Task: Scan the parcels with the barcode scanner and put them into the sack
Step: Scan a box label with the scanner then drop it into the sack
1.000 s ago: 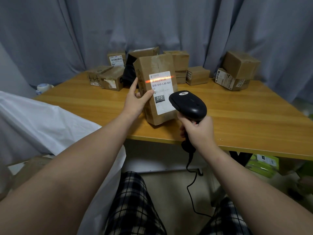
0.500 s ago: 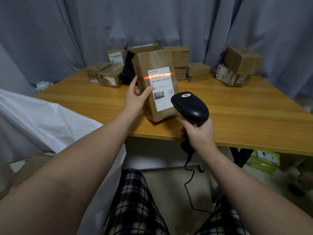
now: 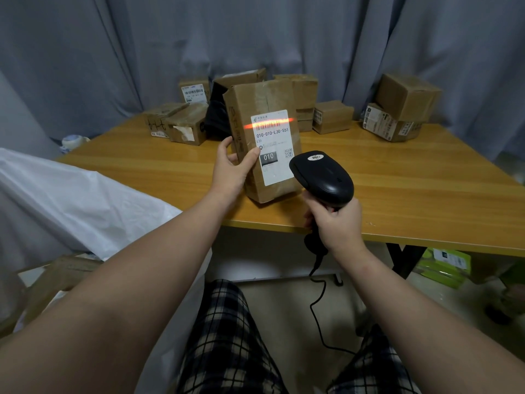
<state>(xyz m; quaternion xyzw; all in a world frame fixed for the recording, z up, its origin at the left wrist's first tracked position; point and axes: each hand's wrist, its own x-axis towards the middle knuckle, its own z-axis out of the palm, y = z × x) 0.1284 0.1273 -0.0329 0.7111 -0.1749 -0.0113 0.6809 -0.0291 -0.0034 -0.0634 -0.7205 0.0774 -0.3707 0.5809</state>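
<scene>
Head cam: grey curtain (image 3: pixel 142 52) behind, wooden table (image 3: pixel 412 177) in front, w/ more cardboard boxes (image 3: pixel 332 116) along the far edge, from 10 to 2 o'clock of the one I'm holding. Step in hand, as I read it: the scan.

My left hand (image 3: pixel 231 172) grips the upright cardboard parcel (image 3: pixel 264 100) by its left edge, thumb on the front face. The bottom is close to the tabletop; can't tell if it touches. My right hand (image 3: pixel 335 226) is clenched round the handle of the black barcode scanner (image 3: pixel 322 176), just beside the parcel at its 4 o'clock.

The red scan line (image 3: pixel 270 124) lies across the barcode at the top of the white label (image 3: pixel 274 166). The white sack (image 3: pixel 71 200) is at 9 o'clock, off the table's left edge; I can't see its mouth.

Next, I'd judge: once the read registers, swing the parcel left and down into the sack, w/ the cable (image 3: pixel 318 305) out of the way.
</scene>
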